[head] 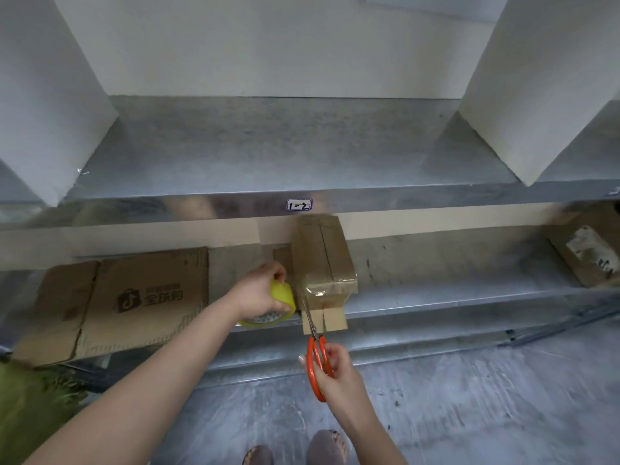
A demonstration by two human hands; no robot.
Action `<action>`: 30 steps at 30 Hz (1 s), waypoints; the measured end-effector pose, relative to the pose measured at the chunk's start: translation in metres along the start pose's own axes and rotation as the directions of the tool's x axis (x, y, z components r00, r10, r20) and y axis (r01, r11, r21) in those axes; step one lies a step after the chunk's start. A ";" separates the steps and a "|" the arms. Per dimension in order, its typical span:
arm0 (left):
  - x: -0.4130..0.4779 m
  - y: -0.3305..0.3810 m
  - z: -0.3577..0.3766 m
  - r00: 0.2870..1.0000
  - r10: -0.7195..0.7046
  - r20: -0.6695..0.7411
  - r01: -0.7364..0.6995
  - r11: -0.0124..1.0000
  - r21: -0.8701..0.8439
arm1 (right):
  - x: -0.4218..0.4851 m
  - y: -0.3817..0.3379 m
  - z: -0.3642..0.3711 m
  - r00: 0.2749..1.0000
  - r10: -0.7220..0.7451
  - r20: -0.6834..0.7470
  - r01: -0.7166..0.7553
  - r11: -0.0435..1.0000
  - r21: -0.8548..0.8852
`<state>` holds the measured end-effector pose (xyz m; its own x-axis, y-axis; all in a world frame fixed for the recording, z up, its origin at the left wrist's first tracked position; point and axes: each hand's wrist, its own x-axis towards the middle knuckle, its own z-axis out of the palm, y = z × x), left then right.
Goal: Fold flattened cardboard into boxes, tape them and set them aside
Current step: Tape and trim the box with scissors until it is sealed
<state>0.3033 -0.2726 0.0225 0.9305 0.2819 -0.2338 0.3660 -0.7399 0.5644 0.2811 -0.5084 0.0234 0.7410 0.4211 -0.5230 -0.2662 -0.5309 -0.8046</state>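
A person's left hand (pixel 260 290) grips a yellow tape roll (pixel 283 302) just left of the taped box (pixel 323 263) on the shelf (pixel 436 297); the right hand (pixel 335 367) holds orange scissors (pixel 311 355) at the strip, best pulled taut for a clean snip near the box.

- A white wall (pixel 268 45) fills the upper middle of the frame, softly and evenly lit.
- Two white panels stand on the upper shelf: a left panel (pixel 43 95) at the upper left and a right panel (pixel 543 88) at the upper right.
- The galvanised metal upper shelf (pixel 268 152) spans the middle; its front edge bears a small label (pixel 299 205) handwritten "1-2".
- A lower shelf (pixel 453 297) of the same metal runs beneath it.
- A grey, mottled floor (pixel 469 397) covers the lower right.
- A blurred green patch (pixel 30 404) sits at the lower left.
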 end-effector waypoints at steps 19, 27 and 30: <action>0.004 0.000 -0.008 0.998 0.058 0.012 -0.058 0.998 0.018 | 0.017 -0.021 0.010 0.977 0.144 0.157 -0.174 0.965 0.194; 0.002 -0.001 -0.009 0.998 0.057 0.017 -0.058 0.998 0.021 | 0.020 -0.012 0.008 0.987 0.106 0.121 -0.130 0.968 0.213; 0.002 -0.002 -0.008 0.999 0.050 0.009 -0.050 0.999 0.020 | 0.023 -0.008 0.006 0.992 0.083 0.093 -0.099 0.978 0.186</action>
<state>0.3049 -0.2658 0.0273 0.9476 0.2391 -0.2120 0.3183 -0.7651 0.5598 0.2963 -0.4906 0.0163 0.6559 0.4424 -0.6117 -0.4479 -0.4242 -0.7871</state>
